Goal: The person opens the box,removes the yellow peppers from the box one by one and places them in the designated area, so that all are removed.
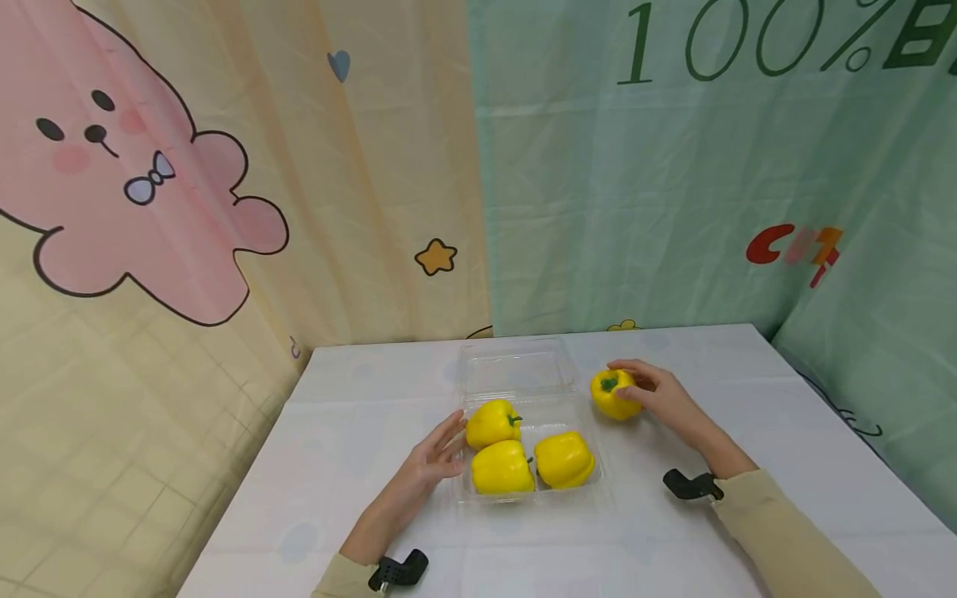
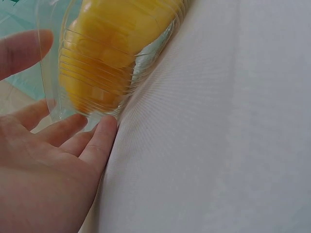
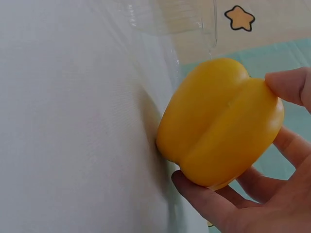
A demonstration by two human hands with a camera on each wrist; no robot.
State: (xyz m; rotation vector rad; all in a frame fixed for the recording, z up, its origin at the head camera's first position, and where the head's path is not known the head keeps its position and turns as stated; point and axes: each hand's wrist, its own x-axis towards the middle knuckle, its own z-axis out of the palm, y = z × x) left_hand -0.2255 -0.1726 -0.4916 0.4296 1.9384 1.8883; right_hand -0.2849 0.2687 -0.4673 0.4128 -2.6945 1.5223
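A yellow bell pepper [image 1: 615, 395] with a green stem is gripped by my right hand [image 1: 661, 404], just right of a clear plastic clamshell box [image 1: 549, 415]. Its smooth lobed side faces the right wrist view, thumb on one side and fingers on the other. Inside the box lie three more yellow peppers: one at back left [image 1: 492, 424], one at front left [image 1: 503, 468], one at front right [image 1: 565, 459]. My left hand [image 1: 436, 453] rests its fairly straight fingers against the box's left wall, also seen in the left wrist view.
The box's transparent lid [image 1: 516, 370] lies folded back toward the far table edge. A white cloth covers the table [image 1: 359, 448]. Printed curtains [image 1: 389, 166] hang behind and on both sides. Black wrist mounts [image 1: 399, 571] sit on both forearms.
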